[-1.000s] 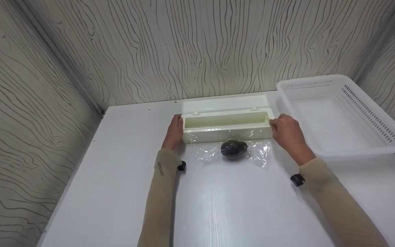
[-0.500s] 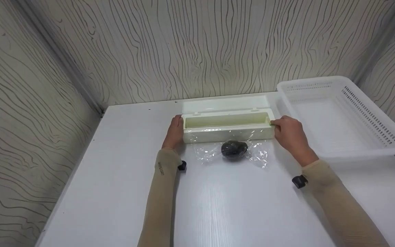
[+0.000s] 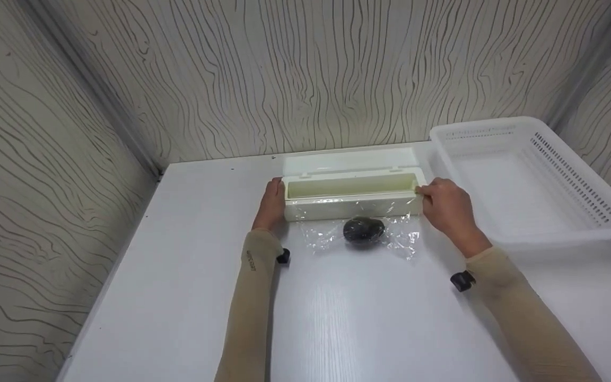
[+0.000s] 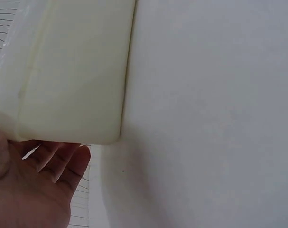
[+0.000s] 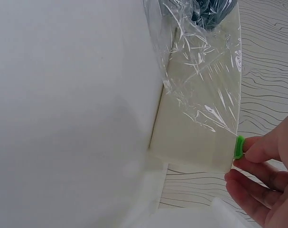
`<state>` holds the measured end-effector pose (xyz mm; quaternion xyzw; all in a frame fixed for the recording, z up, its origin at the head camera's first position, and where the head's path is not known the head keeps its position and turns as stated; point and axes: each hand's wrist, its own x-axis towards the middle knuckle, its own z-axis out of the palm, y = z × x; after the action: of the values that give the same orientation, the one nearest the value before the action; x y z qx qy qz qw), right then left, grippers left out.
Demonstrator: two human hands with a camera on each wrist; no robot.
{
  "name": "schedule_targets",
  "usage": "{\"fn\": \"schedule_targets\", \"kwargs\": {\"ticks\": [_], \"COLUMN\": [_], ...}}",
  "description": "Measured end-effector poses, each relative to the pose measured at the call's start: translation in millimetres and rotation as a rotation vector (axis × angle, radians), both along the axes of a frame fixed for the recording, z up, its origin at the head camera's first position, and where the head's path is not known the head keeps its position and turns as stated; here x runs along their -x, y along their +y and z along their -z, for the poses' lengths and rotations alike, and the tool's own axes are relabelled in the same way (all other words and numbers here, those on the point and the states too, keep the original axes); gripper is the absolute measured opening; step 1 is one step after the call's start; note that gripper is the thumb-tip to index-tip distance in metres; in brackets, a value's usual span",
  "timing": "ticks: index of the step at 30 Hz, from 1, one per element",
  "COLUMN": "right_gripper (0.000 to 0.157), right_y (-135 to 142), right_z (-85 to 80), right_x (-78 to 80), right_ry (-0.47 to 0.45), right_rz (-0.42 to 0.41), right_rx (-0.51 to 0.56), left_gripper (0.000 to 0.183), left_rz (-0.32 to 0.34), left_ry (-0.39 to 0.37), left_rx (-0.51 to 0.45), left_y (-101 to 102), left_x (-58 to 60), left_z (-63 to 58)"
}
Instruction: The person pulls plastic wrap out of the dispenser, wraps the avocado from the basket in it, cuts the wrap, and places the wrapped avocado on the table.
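Observation:
A long cream-white cling film dispenser [image 3: 353, 208] lies across the table with its lid [image 3: 349, 161] tipped back. Clear cling film [image 3: 317, 236] hangs over its front edge, around a dark rounded fruit that looks like an avocado [image 3: 364, 230]. At the dispenser's left end, my left hand [image 3: 270, 205] rests its fairly straight fingers against the end wall, plainer in the left wrist view. My right hand [image 3: 447, 207] is at the opposite end. In the right wrist view its thumb and finger pinch a small green slide cutter [image 5: 239, 147] on the top front edge.
A white slotted plastic basket [image 3: 544, 233] stands on the right side of the white table [image 3: 189, 297]. Wood-patterned walls [image 3: 305, 74] enclose the back and sides. Black wrist cameras sit on both sleeves.
My right hand shifts slightly outward at the dispenser's right end, then slightly back inward. My left hand, the dispenser and the wrapped fruit stay practically in place.

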<state>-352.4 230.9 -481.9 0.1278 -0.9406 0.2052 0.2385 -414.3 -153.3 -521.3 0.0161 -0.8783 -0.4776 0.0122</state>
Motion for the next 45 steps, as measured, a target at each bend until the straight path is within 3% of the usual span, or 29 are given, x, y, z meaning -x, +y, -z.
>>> {"fn": "schedule_targets", "kwargs": {"ticks": [13, 19, 45], "right_gripper": [0.025, 0.025, 0.038], "right_y": [-10, -17, -29], "right_z": [2.2, 3.5, 7.0], "right_x": [3.2, 4.6, 4.6], "right_ry": [0.041, 0.070, -0.046], "right_rz": [-0.053, -0.105, -0.159], "right_rx": [0.045, 0.037, 0.127], "left_gripper": [0.047, 0.044, 0.041], "left_rz": [-0.035, -0.027, -0.075], "left_ry": [-0.033, 0.004, -0.016], "left_rx": [-0.010, -0.029, -0.001], "left_y": [3, 5, 8], "left_x": [1.9, 0.0, 3.5], "left_z": [0.5, 0.0, -0.2]}}
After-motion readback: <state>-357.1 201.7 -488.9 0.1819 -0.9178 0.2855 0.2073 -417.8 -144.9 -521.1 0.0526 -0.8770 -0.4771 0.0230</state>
